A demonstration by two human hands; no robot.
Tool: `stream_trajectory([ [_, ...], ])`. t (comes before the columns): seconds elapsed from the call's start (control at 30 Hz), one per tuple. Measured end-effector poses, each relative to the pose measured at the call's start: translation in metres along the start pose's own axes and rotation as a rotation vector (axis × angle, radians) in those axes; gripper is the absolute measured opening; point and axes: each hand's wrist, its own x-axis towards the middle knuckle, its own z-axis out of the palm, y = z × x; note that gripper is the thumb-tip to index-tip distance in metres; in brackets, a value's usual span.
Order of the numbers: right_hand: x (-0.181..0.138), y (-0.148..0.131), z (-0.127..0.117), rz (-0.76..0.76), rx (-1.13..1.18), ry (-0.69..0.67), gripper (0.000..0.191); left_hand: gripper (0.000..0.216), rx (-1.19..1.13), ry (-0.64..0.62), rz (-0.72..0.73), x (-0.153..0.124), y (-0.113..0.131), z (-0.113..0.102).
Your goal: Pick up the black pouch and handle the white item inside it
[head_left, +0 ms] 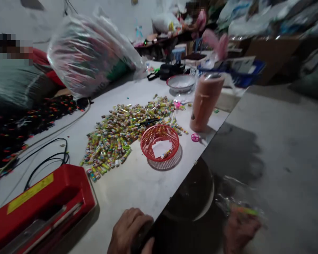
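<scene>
Across the pale surface (137,183) — a spread of small wrapped candies (122,130), beside it a red basket (159,141). Nearer, left hand (131,231) curled shut on the edge; right hand (240,229), blurred, clamped on a clear bag (235,203) off the edge — candies well ahead, leftward.

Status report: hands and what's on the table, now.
Left hand gripping table edge. Right hand holds clear bag off the table. Red basket beside candy pile; red sealer near left.

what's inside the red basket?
The red basket holds a white paper slip and one small wrapped candy at the slip's edge. Whatever lies under the slip is covered.
</scene>
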Motion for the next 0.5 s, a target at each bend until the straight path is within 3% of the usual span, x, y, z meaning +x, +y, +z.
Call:
stream_trajectory([
  [0.1, -0.025, -0.047, 0.003, -0.358, -0.075, -0.25, 0.05, 0.016, -0.015, 0.041, -0.018, -0.002, 0.001, 0.001],
  [0.17, -0.034, -0.062, 0.011, -0.471, -0.22, -0.546, 0.051, 0.014, -0.01, 0.049, -0.016, -0.004, 0.001, 0.002],
  [0.23, -0.034, -0.067, 0.013, -0.539, -0.326, -0.741, 0.061, 0.011, 0.01, 0.069, 0.005, -0.005, 0.001, 0.004],
  [0.27, -0.032, -0.066, 0.011, -0.572, -0.317, -0.74, 0.062, 0.01, 0.02, 0.081, 0.02, -0.005, 0.001, 0.005],
  [0.4, -0.021, -0.045, 0.008, -0.599, -0.249, -0.404, 0.066, 0.013, 0.065, 0.149, 0.084, -0.003, -0.004, 0.006],
  [0.43, -0.02, -0.038, 0.012, -0.626, -0.303, -0.398, 0.066, 0.015, 0.078, 0.169, 0.109, -0.003, -0.006, 0.006],
  [0.5, -0.022, -0.025, 0.028, -0.746, -0.357, -0.519, 0.057, 0.019, 0.097, 0.188, 0.156, -0.003, -0.01, 0.007],
])
